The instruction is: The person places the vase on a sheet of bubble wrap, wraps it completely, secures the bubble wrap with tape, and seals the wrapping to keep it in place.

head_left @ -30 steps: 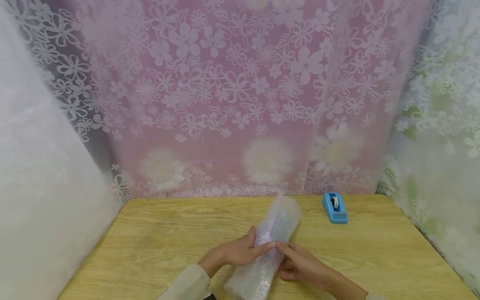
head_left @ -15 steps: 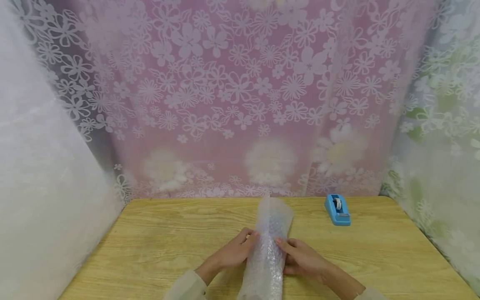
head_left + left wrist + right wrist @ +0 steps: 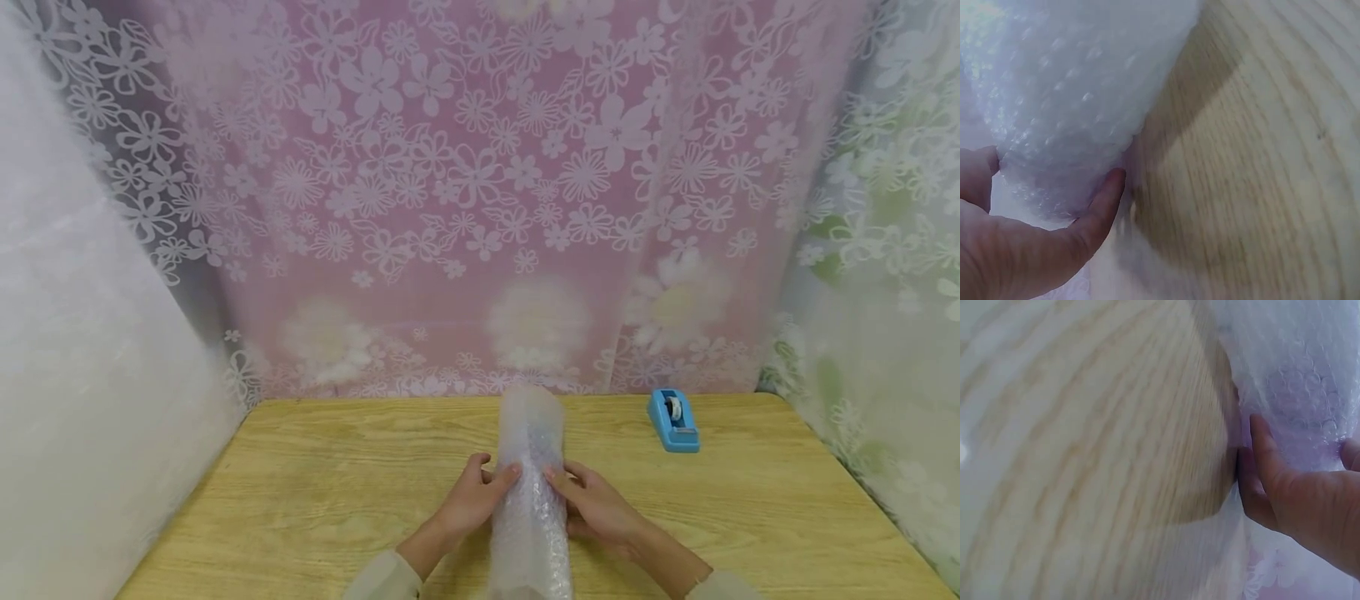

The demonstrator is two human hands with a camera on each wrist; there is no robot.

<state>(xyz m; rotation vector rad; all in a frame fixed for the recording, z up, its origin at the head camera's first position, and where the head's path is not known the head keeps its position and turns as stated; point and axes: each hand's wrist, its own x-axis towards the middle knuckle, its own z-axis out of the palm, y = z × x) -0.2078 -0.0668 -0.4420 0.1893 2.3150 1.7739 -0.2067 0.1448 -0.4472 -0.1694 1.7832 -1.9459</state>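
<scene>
A long roll of bubble wrap (image 3: pixel 531 517), with something faintly purple and blue showing through it, lies on the wooden table (image 3: pixel 337 483) and points away from me. My left hand (image 3: pixel 467 507) holds its left side, thumb on top and fingers along the flank. From the right, my right hand (image 3: pixel 606 510) grips it the same way. In the left wrist view the bubbled plastic (image 3: pixel 1079 94) fills the space beyond thumb and finger. A purplish patch shows through the wrap (image 3: pixel 1304 394) in the right wrist view. What is inside cannot be made out.
A blue tape dispenser (image 3: pixel 673 423) with a roll of tape stands at the back right of the table. Behind the table hangs a pink flowered curtain (image 3: pixel 450 208). Pale sheets hang on the left (image 3: pixel 90 333) and right (image 3: pixel 885 333).
The wrapped roll has turned from slanting right to pointing straight away from me. My left thumb has drawn back from its middle to its left side; the hands now flank it.
</scene>
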